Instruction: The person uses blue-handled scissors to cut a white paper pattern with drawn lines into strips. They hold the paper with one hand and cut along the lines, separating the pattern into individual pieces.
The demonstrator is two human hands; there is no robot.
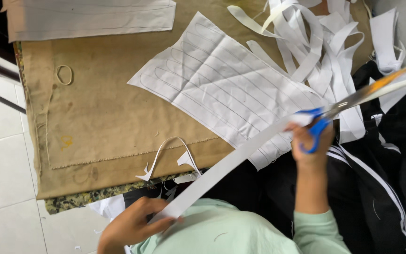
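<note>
Right hand: we see the right hand (308, 143) closed through the blue handles of the scissors (353, 99), fingers curled tight round the loops.
Scissors: their long blades run up and away from the right hand, slightly parted at the tips, one blade catching an orange glint.
Left hand: the left hand (130, 226) pinches the near end of the white paper strip (231, 162) between thumb and fingers.
Paper strip: it stretches straight from the left hand up to the scissors, where its far end meets the blades just beside the right hand.
Traced sheet: beyond the strip, between both hands and farther out, we see a white sheet with pencilled finger-shaped outlines (226, 82) lying on the counter (95, 117).
Counter: covered with tan cloth, frayed along the edge nearest the left hand.
Offcuts: a tangle of white paper offcuts (316, 42) lies beyond the right hand; a thin curled sliver (167, 153) lies just beyond the left hand.
Rubber band: a rubber band (64, 74) rests well apart, out past the left hand.
Second sheet: another traced sheet (90, 19) sits at the counter's far edge.
</note>
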